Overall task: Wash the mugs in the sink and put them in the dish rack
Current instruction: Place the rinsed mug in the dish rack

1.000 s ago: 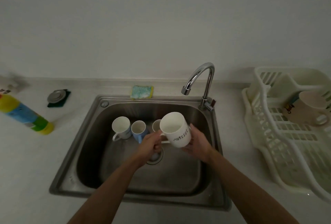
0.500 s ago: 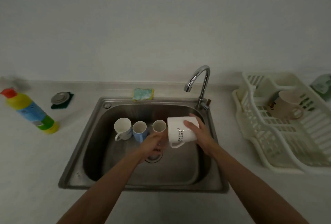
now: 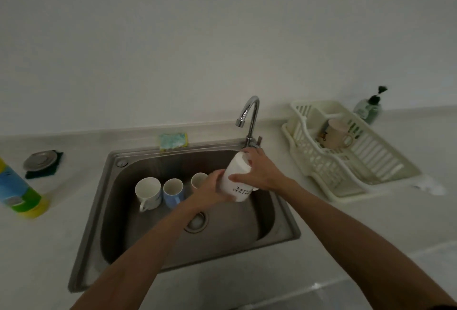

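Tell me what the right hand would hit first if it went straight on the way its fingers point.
Probably the sink's back wall, just left of the faucet base. The right hand grips the white mug; depth is unclear.

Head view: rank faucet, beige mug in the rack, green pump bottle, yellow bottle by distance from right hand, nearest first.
1. Faucet: just behind the right hand, which holds the white mug.
2. Beige mug: in the dish rack, to the right.
3. Green pump bottle: behind the rack, far right.
4. Yellow bottle: far left counter.
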{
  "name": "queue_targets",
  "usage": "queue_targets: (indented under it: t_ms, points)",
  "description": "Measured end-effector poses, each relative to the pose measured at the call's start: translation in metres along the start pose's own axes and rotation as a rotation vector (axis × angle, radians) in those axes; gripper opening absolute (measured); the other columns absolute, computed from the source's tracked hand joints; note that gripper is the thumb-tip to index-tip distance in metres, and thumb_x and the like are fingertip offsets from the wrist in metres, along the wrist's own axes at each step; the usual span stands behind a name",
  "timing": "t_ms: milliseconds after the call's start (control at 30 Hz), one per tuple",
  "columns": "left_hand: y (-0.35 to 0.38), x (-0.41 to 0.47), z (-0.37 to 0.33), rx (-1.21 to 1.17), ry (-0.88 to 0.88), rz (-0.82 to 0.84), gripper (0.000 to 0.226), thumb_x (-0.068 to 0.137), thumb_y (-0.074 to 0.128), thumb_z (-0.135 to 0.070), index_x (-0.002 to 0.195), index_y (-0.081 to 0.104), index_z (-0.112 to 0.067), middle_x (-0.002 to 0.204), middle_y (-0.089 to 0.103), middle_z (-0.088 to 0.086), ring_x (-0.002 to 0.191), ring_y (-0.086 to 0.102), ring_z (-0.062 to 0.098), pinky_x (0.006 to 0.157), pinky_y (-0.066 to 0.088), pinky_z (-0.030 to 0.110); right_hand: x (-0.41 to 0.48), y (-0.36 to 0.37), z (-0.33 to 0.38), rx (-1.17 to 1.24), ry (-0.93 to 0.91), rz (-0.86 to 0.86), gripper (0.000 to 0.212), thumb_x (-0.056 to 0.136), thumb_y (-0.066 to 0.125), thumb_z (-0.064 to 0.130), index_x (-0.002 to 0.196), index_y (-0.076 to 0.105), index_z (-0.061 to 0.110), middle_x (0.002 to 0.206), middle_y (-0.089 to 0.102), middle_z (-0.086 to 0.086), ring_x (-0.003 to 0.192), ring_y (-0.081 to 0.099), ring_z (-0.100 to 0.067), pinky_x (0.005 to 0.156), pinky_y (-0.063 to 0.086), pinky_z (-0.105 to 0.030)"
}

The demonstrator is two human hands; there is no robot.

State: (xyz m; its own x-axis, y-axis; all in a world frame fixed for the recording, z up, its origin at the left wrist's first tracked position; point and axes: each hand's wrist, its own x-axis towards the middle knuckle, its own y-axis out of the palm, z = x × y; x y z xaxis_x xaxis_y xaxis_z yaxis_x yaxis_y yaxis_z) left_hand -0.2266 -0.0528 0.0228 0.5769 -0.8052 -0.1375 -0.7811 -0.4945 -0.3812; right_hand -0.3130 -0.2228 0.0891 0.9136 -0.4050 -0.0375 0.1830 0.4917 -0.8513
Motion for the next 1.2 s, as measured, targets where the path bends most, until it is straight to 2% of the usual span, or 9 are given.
queue_targets:
  t_ms: [133, 200, 333, 433, 600, 767, 900, 1033, 1200]
  points:
    - [0.015, 0.009, -0.029, -0.024, 0.175, -0.178, 0.086, 0.056, 0.093, -0.017, 0.122, 0.041, -0.034, 0.115, 0.050, -0.024, 0.105, 0.055, -0.006, 0.081, 0.045, 0.009, -0.009, -0.020, 0.013, 0.011, 0.014, -0.073, 0.093, 0.065, 0.077, 0.062, 0.139, 0.036, 0.023, 0.129, 0.040, -0.003, 0.113, 0.049, -0.021, 0.095, 0.046, -0.034]
    - [0.020, 0.020, -0.044, -0.042, 0.247, -0.198, 0.086, 0.049, 0.096, -0.022, 0.115, 0.045, -0.043, 0.111, 0.056, -0.024, 0.103, 0.057, -0.011, 0.081, 0.046, 0.011, -0.013, -0.034, 0.015, -0.008, 0.022, -0.105, 0.095, 0.064, 0.076, 0.064, 0.140, 0.035, 0.024, 0.127, 0.040, -0.002, 0.112, 0.049, -0.020, 0.093, 0.047, -0.033]
    - [0.032, 0.039, -0.080, -0.030, 0.252, -0.216, 0.085, 0.049, 0.094, -0.037, 0.120, 0.047, -0.039, 0.110, 0.059, -0.020, 0.100, 0.058, -0.004, 0.074, 0.049, 0.015, -0.015, -0.078, 0.003, 0.083, 0.075, -0.133, 0.088, 0.066, 0.071, 0.069, 0.138, 0.041, 0.030, 0.126, 0.045, 0.001, 0.111, 0.051, -0.017, 0.090, 0.047, -0.033]
    - [0.044, 0.063, -0.109, -0.080, 0.231, -0.229, 0.085, 0.050, 0.094, -0.036, 0.120, 0.045, -0.032, 0.113, 0.059, -0.012, 0.101, 0.059, 0.005, 0.076, 0.054, 0.025, -0.018, -0.120, -0.021, 0.309, 0.015, -0.190, 0.053, 0.088, 0.055, 0.060, 0.125, 0.057, 0.022, 0.120, 0.060, 0.001, 0.106, 0.059, -0.018, 0.089, 0.051, -0.035]
    - [0.079, 0.117, -0.161, -0.146, 0.207, -0.204, 0.083, 0.055, 0.093, -0.031, 0.123, 0.046, -0.021, 0.110, 0.059, -0.010, 0.096, 0.059, 0.007, 0.067, 0.049, 0.017, -0.019, -0.169, -0.081, 0.545, 0.028, -0.302, 0.037, 0.102, 0.042, 0.036, 0.123, 0.061, 0.013, 0.107, 0.064, 0.004, 0.091, 0.060, -0.006, 0.068, 0.044, -0.007]
    - [0.123, 0.187, -0.199, -0.148, 0.171, -0.114, 0.099, 0.040, 0.090, -0.053, 0.125, 0.050, -0.021, 0.113, 0.065, -0.004, 0.098, 0.064, 0.014, 0.080, 0.058, 0.038, -0.004, -0.213, -0.161, 0.660, 0.117, -0.276, 0.033, 0.104, 0.039, 0.032, 0.123, 0.061, 0.018, 0.110, 0.066, -0.004, 0.096, 0.064, -0.020, 0.085, 0.053, -0.035]
    - [0.162, 0.238, -0.218, -0.181, 0.130, -0.033, 0.092, 0.045, 0.090, -0.043, 0.124, 0.050, -0.020, 0.112, 0.067, -0.002, 0.099, 0.066, 0.015, 0.082, 0.058, 0.038, 0.008, -0.236, -0.228, 0.561, 0.100, -0.189, 0.034, 0.092, 0.055, 0.003, 0.122, 0.063, 0.016, 0.105, 0.070, -0.001, 0.096, 0.066, -0.015, 0.083, 0.054, -0.029]
    - [0.188, 0.282, -0.221, -0.101, 0.094, 0.069, 0.087, 0.059, 0.090, -0.030, 0.129, 0.038, -0.021, 0.119, 0.059, -0.003, 0.106, 0.061, 0.016, 0.087, 0.056, 0.039, 0.026, -0.241, -0.279, 0.507, 0.185, -0.217, 0.020, 0.087, 0.065, 0.005, 0.092, 0.061, 0.024, 0.088, 0.070, 0.003, 0.085, 0.068, -0.017, 0.076, 0.057, -0.039]
    - [0.195, 0.317, -0.219, 0.102, 0.152, 0.092, 0.086, 0.054, 0.092, -0.023, 0.123, 0.041, -0.025, 0.118, 0.054, -0.012, 0.113, 0.055, 0.013, 0.090, 0.051, 0.034, 0.057, -0.222, -0.312, 0.429, 0.243, -0.161, 0.015, 0.085, 0.071, 0.019, 0.092, 0.062, 0.011, 0.084, 0.070, -0.007, 0.076, 0.067, -0.020, 0.069, 0.054, -0.034]
